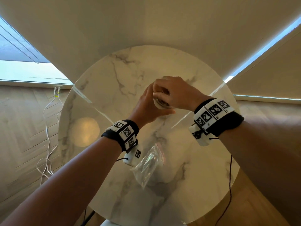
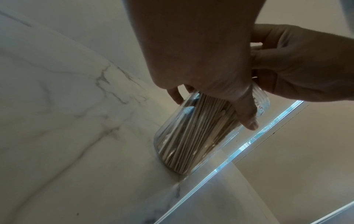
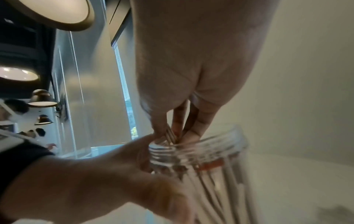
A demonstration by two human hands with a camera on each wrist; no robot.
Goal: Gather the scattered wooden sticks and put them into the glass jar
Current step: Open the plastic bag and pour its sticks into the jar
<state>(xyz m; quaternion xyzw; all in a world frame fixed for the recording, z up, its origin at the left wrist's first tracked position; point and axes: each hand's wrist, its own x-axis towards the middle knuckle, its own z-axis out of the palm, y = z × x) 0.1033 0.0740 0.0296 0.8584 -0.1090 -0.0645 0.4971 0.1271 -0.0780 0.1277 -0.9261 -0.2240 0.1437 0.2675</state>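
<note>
Both forearms reach forward over the round white marble-patterned counter point(image 1: 104, 75), meeting near its far middle. The left hand point(image 1: 147, 106) comes in from the lower left with its back turned up, its fingers point(image 2: 247, 115) curled round the side of the clear glass jar with a threaded neck point(image 2: 191, 133); the thumb lies down the near wall of the glass and other fingertips show past the far wall. The jar stands on the counter, tilted in the left wrist view, its base touching the marble.

The right hand point(image 1: 177, 93) arches over the jar's mouth from the right, wrist higher than the knuckles. Its fingers point(image 3: 199, 121) point down and pinch a few thin pale wooden sticks point(image 3: 170, 134) whose lower ends are already inside the neck.

The jar is packed with many more pale wooden sticks point(image 2: 193, 136), standing on end and leaning together against the glass.

Nearer the person, between the two forearms, a crumpled clear plastic bag point(image 1: 149, 163) lies on the counter, well apart from the jar.
</note>
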